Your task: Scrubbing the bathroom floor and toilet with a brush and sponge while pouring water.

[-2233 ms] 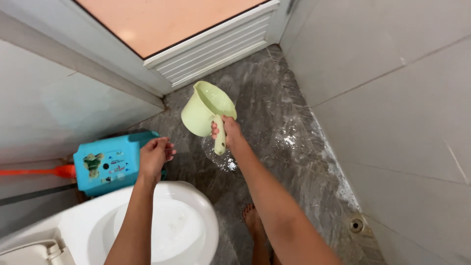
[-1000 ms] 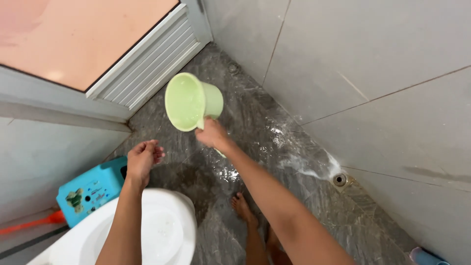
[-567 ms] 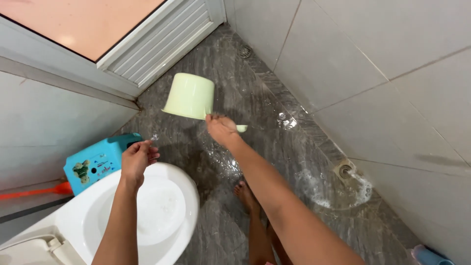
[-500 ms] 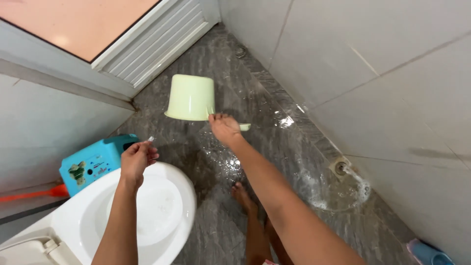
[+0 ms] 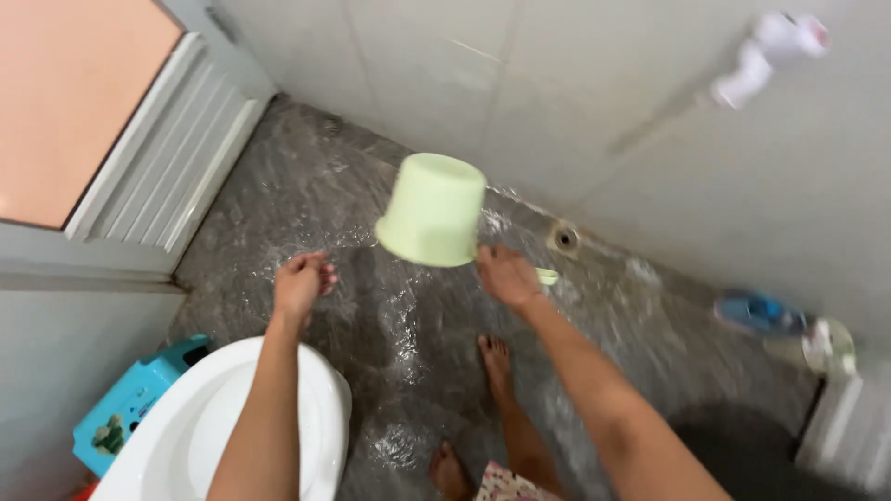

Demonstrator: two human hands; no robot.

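Right hand [image 5: 506, 276] grips the handle of a pale green dipper [image 5: 432, 210], fingers closed round it, and holds the dipper upside down in the air, mouth tilted toward the wet floor [image 5: 306, 199]. The dipper hangs above the grey stone floor, between the white wall [image 5: 575, 83] and the person's bare feet [image 5: 497, 362]. Left hand [image 5: 300, 285] holds nothing; its fingers are loosely curled and it hovers over the floor just past the front rim of the white toilet [image 5: 320, 408]. A floor drain [image 5: 563, 238] sits by the wall just beyond the dipper. A blue stool [image 5: 125, 408] stands left of the toilet, and a louvred door [image 5: 158, 158] closes the far left corner.
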